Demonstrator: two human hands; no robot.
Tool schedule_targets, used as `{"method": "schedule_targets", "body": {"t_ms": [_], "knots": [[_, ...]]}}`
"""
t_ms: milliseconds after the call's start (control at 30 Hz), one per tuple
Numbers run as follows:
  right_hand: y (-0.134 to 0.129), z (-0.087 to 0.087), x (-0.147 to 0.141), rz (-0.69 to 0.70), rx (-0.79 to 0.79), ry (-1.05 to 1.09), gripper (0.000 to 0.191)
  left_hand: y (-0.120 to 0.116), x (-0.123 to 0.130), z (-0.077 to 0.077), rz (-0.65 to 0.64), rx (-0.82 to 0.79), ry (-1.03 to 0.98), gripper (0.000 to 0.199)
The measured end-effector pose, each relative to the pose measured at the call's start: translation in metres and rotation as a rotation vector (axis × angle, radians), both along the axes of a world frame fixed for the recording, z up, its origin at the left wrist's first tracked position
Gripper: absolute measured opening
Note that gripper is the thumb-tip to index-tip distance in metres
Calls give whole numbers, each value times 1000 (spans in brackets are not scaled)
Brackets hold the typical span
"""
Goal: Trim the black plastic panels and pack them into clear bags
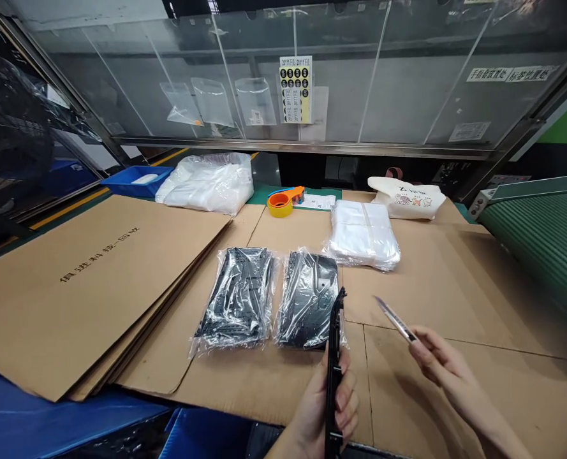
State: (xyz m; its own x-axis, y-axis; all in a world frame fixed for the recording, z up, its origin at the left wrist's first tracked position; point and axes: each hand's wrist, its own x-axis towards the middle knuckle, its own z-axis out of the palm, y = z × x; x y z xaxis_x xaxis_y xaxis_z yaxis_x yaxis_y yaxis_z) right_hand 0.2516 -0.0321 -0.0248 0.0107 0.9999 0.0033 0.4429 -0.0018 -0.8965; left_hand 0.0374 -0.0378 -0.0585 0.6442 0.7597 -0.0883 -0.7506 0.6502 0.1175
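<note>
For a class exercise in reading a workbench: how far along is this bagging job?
Done: two black plastic parts lie wrapped in clear bags on the cardboard. In hand: the left hand grips an unbagged black part, and the right hand holds a slim metal blade. Left: a stack of clear bags seems unused.

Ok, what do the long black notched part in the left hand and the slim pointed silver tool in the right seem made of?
The long black notched part looks like moulded plastic with a dull finish, judging by its even dark surface, though painted metal is possible. The slim pointed silver tool looks like bare steel, going by its bright metallic sheen.
</note>
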Motion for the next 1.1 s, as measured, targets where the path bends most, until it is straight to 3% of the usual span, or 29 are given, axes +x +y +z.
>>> {"method": "schedule_targets", "body": {"t_ms": [167, 333, 533, 700, 933, 1100], "knots": [[-4, 54, -10, 190, 145, -107, 30, -5, -4, -7, -12, -27, 53, 41], [7, 84, -28, 369, 313, -282, 32, -8, -8, -1, -12, -88, 185, 46], [20, 97, -33, 382, 445, -449, 32, -6, -9, 16, 17, -98, 293, 54], [20, 105, -28, 383, 464, -516, 33, -4, -9, 29, 14, -102, 295, 54], [16, 117, -28, 401, 472, -495, 33, -7, -12, 35, -31, -124, 306, 54], [3, 114, -28, 393, 456, -501, 36, -7, -11, 36, -6, -174, 338, 54]]}}
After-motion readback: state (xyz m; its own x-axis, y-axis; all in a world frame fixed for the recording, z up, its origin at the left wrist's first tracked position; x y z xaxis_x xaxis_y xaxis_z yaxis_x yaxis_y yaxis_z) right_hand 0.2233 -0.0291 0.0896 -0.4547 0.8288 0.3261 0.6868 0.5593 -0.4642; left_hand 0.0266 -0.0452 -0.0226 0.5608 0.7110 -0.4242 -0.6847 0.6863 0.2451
